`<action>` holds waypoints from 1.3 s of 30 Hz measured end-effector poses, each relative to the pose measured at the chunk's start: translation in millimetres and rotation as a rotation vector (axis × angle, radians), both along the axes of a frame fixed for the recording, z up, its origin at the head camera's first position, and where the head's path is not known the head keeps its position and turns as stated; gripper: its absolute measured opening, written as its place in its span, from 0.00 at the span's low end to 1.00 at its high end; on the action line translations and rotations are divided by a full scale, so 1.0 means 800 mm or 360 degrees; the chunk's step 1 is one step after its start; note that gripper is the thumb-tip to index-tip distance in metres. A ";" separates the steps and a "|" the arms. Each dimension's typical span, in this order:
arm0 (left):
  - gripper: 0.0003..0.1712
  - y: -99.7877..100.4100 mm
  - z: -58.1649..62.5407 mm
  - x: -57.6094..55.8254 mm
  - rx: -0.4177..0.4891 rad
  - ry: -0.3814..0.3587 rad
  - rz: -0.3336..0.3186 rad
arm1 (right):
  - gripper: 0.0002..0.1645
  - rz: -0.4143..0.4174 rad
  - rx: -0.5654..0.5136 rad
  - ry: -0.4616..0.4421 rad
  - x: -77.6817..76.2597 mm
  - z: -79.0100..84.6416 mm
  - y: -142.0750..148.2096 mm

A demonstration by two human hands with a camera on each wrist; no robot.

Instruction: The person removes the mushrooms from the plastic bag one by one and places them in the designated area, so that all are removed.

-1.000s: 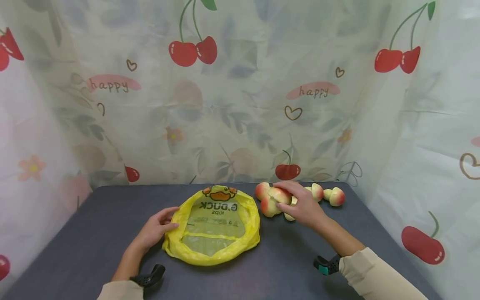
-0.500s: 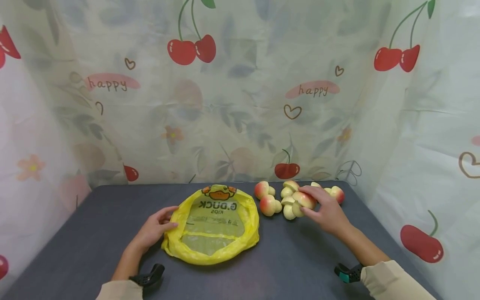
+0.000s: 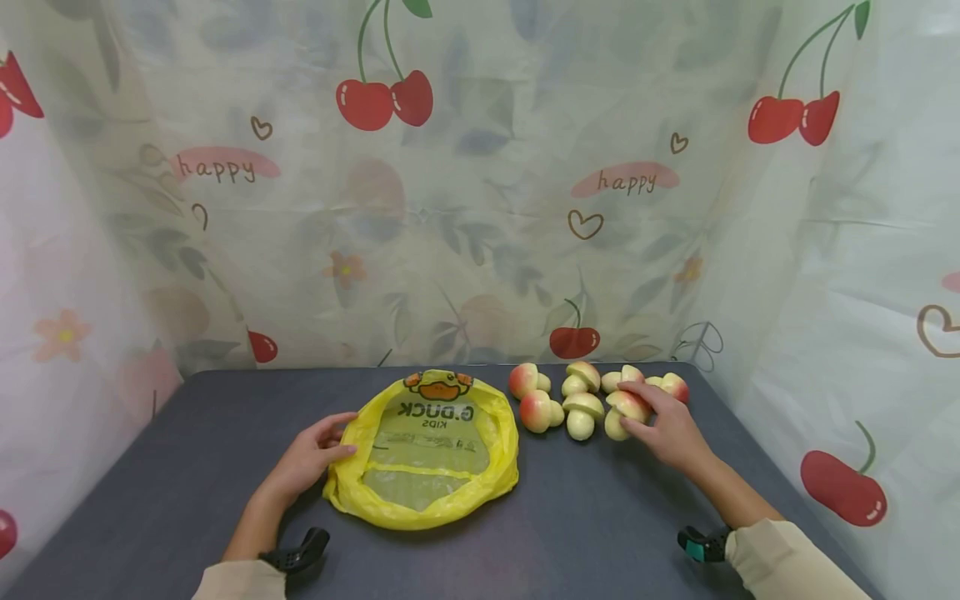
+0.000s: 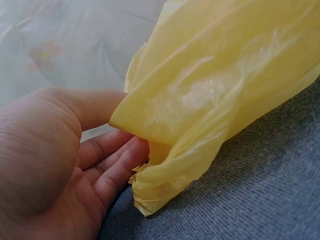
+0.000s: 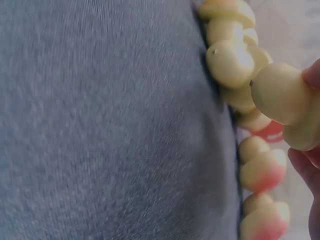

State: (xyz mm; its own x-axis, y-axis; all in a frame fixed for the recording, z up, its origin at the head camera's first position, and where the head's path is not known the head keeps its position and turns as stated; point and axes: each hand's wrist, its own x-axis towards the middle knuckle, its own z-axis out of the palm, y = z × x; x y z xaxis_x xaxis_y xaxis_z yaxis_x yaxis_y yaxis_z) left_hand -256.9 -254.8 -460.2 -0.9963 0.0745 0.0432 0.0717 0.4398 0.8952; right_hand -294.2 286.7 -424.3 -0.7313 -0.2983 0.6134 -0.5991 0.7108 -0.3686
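A yellow plastic bag point(image 3: 442, 517) with a duck print lies spread in a round, its mouth rolled open. At its left rim, my left hand point(image 3: 303, 458) holds the edge; in the left wrist view the thumb point(image 4: 95, 107) goes behind the yellow film and the fingers curl beneath it. My right hand point(image 3: 667, 425) pinches a toy mushroom point(image 3: 627, 408) with a pink-red cap and cream stem, seen closer in the right wrist view as a pale mushroom point(image 5: 280, 95). Whether it touches the table cannot be told.
Several more toy mushrooms stand near the back edge of the dark table point(image 3: 525, 533): a pair on the left point(image 3: 536, 411), a pair in the middle point(image 3: 581, 415) and two behind the right hand, one being the far-right mushroom point(image 3: 675, 387). A printed curtain point(image 3: 480, 208) encloses the back and sides.
My right hand has carried the toy mushroom rightward from above the left pair, past the middle pair, and slightly down to the right of them. My left hand and the bag stay put.
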 end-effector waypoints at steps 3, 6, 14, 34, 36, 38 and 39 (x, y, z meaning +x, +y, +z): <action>0.32 0.000 0.000 0.000 -0.0001 -0.0001 -0.0008 | 0.28 -0.0034 -0.0003 -0.0051 -0.006 -0.007 0.005; 0.33 -0.002 0.001 0.001 -0.0015 0.0010 -0.0010 | 0.27 -0.0054 0.0003 -0.0124 -0.011 -0.013 0.007; 0.32 -0.002 0.004 0.000 -0.0044 0.0029 -0.0013 | 0.27 -0.0175 -0.0066 -0.0287 -0.019 -0.018 0.006; 0.31 0.001 0.003 0.000 -0.0060 0.0028 -0.0016 | 0.34 -0.0360 -0.0172 -0.0525 -0.019 -0.029 0.009; 0.31 0.002 0.003 0.000 -0.0058 0.0025 -0.0015 | 0.34 -0.0348 -0.0182 -0.0521 -0.019 -0.031 0.010; 0.31 0.001 0.001 0.000 -0.0062 0.0021 -0.0009 | 0.34 -0.0348 -0.0188 -0.0514 -0.019 -0.033 0.012; 0.31 0.001 0.001 0.000 -0.0060 0.0020 -0.0006 | 0.33 -0.0347 -0.0187 -0.0514 -0.019 -0.033 0.013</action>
State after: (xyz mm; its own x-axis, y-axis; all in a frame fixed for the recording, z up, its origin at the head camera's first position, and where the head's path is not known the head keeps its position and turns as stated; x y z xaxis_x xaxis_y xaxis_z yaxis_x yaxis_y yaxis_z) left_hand -256.9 -254.2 -459.6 -0.9954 0.0803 0.0525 0.0845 0.4731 0.8769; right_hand -309.6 296.8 -451.0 -0.9302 -0.0564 0.3627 -0.2791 0.7503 -0.5993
